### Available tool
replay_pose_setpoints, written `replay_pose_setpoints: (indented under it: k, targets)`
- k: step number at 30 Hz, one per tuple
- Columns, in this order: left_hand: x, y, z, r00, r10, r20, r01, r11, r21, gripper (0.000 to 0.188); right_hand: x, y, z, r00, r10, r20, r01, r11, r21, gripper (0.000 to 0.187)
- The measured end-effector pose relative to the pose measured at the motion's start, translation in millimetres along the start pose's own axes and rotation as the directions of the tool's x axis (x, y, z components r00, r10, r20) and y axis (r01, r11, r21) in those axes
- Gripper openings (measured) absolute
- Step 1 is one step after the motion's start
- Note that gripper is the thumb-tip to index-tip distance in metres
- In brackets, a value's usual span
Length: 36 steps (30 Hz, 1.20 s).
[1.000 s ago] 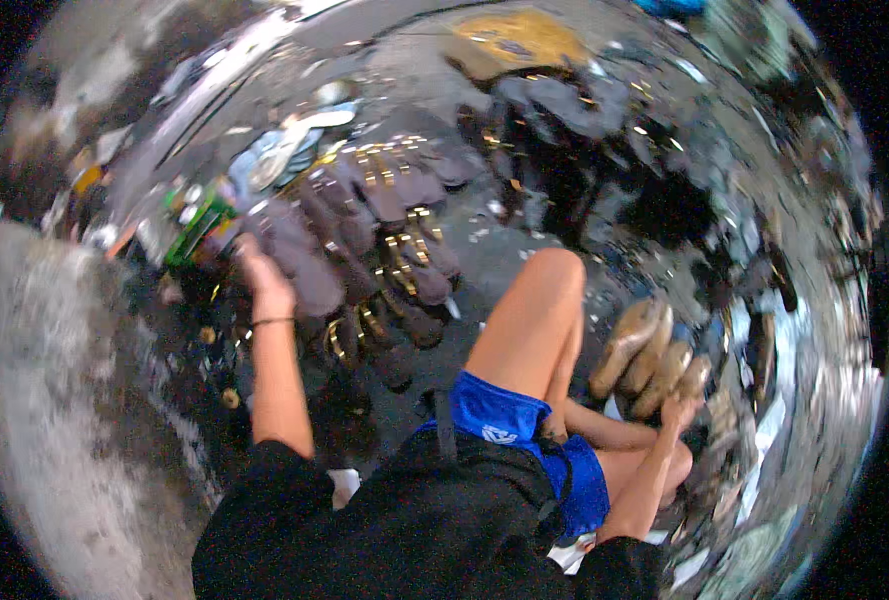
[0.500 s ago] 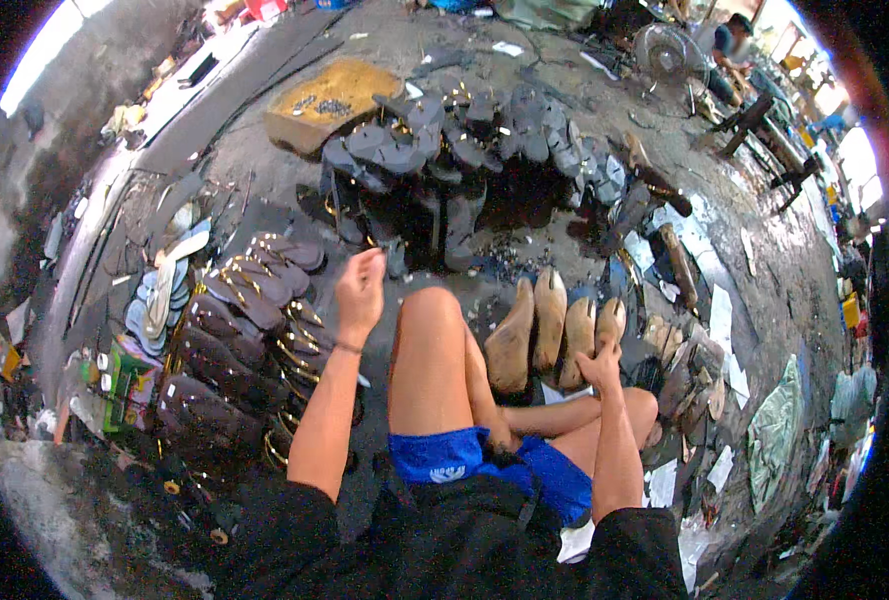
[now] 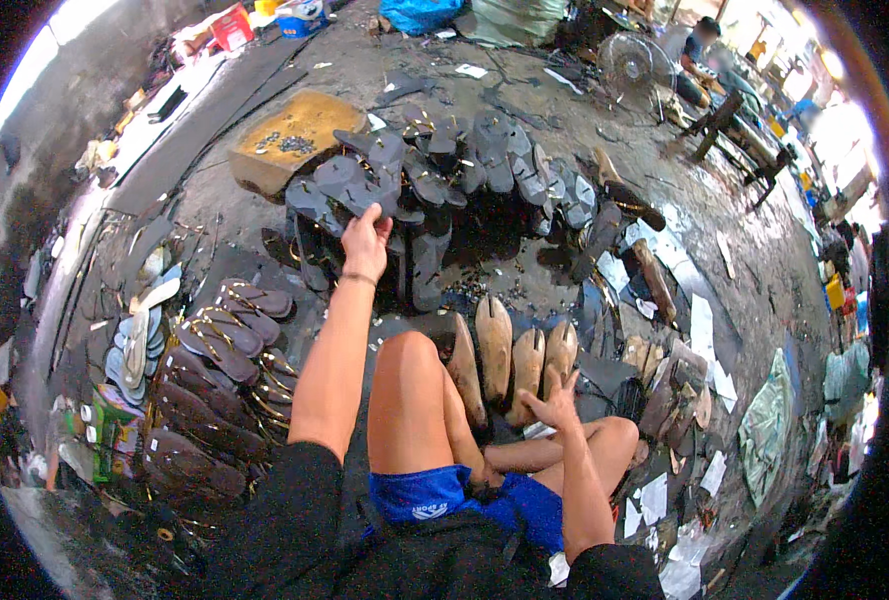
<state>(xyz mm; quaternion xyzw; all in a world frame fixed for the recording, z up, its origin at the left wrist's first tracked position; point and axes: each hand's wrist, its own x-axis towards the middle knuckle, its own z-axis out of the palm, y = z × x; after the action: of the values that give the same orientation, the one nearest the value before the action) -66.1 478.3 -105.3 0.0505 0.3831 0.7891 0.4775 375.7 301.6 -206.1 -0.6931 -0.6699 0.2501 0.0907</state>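
My left hand point(image 3: 366, 240) reaches out to the front edge of a pile of grey sandals point(image 3: 377, 180). Its fingertips are at the rim of the nearest sole, thumb apart from the fingers; I cannot see a grip on it. Over my folded leg, my right hand point(image 3: 553, 403) has its fingers spread. They lie at the near end of the wooden shoe lasts point(image 3: 494, 345), several of which stand side by side with slotted toes pointing away. The fingers hide the heel of the rightmost last point(image 3: 561, 350).
Rows of brown sandals with gold straps point(image 3: 200, 405) lie to my left. Beyond the grey pile is a yellowish block point(image 3: 290, 140) carrying small dark bits. More worn lasts point(image 3: 675, 385) and paper scraps point(image 3: 650, 500) are on the right. Farther off are a fan point(image 3: 633, 65) and a seated person point(image 3: 700, 65).
My left hand has moved forward from above the floor to the grey sandals. My right hand has loosened from the rightmost last, its fingers now spread. The whole view has shifted.
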Motion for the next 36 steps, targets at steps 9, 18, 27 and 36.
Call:
replay_pose_setpoints:
  k: [9, 18, 27, 36]
  targets:
    - [-381, -6, -40, 0.513, -0.191, 0.837, -0.832, 0.13, 0.54, 0.052, -69, -151, -107, 0.998, -0.059, 0.038, -0.022, 0.265, 0.964, 0.044]
    - [-413, 83, 6, 0.573, -0.468, 0.673, -0.468, 0.488, 0.737, 0.042, -224, -148, -141, 0.922, -0.386, 0.03, 0.102, 0.316, 0.943, 0.039]
    - [-446, 91, -34, 0.365, -0.529, 0.766, -0.488, 0.592, 0.642, 0.046, -251, -130, -183, 0.665, -0.745, 0.053, 0.542, 0.53, 0.653, 0.051]
    - [-452, 90, -60, 0.325, -0.523, 0.788, -0.541, 0.58, 0.609, 0.044, -250, -129, -161, 0.642, -0.756, 0.126, 0.517, 0.549, 0.657, 0.048]
